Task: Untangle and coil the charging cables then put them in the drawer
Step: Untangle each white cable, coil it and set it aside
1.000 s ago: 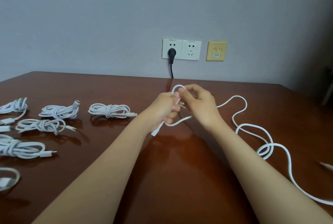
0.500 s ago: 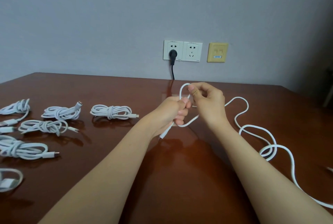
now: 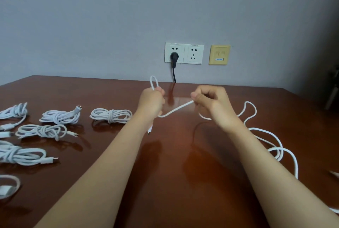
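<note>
White charging cable (image 3: 176, 109), one item, in work. Head view, the only view supplied.

- Left hand (image 3: 153, 103): your grip is clenched round the cable. A small loop (image 3: 153, 81) stands up out of the top of the fist, and the connector end (image 3: 149, 131) hangs below the wrist.
- Right hand (image 3: 211, 102): your grip pinches the same cable between thumb and curled fingers. A short slack span joins the two grips, low at the left and rising to the right. Both hands are held above the worktop (image 3: 174, 182), a little apart.
- Loose length (image 3: 275, 148): it lies on the worktop to the right of your right hand and snakes in open bends toward the right edge of view. Its far end cannot be traced. Its run leads away to your right and back toward you, so your right hand is the nearer one. Judged: the next turn is fed by that hand, which takes up slack from the right and carries it across to the left fist.
- Coiled bundles (image 3: 111, 115): several lie on the worktop at your left, well apart from both hands.
- Drawer: not in view.
- Wall sockets (image 3: 194, 54): behind the worktop, with a black plug (image 3: 174, 57) seated in the left one.
</note>
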The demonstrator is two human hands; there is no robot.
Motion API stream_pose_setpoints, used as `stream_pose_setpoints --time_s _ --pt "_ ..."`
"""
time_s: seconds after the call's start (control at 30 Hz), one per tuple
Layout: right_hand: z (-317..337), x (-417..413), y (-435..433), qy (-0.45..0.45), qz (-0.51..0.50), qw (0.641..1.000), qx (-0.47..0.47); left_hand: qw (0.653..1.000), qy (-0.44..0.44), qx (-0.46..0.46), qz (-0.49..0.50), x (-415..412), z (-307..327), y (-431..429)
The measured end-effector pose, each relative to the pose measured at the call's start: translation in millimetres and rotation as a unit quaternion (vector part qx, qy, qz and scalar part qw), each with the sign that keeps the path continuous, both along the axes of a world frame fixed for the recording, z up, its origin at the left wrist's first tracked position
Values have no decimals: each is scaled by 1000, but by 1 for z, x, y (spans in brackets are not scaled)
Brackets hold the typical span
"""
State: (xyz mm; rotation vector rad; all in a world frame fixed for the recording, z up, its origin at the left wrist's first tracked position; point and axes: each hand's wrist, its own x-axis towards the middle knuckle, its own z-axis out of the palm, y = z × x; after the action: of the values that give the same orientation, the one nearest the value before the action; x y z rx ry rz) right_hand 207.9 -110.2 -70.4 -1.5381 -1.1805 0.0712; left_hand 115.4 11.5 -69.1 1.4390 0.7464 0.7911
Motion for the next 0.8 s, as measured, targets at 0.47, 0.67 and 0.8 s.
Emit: stream_pose_setpoints --time_s 0.47,0.67,0.8 --pt "-2 -10 7 -48 -30 998 -6 965 38 -74 -247 7 -5 -29" --pt "-7 -1 10 -30 -126 992 9 940 70 17 -334 -2 -5 -34" --pt "-12 8 13 33 -117 993 10 936 20 23 -352 -2 -7 -34"
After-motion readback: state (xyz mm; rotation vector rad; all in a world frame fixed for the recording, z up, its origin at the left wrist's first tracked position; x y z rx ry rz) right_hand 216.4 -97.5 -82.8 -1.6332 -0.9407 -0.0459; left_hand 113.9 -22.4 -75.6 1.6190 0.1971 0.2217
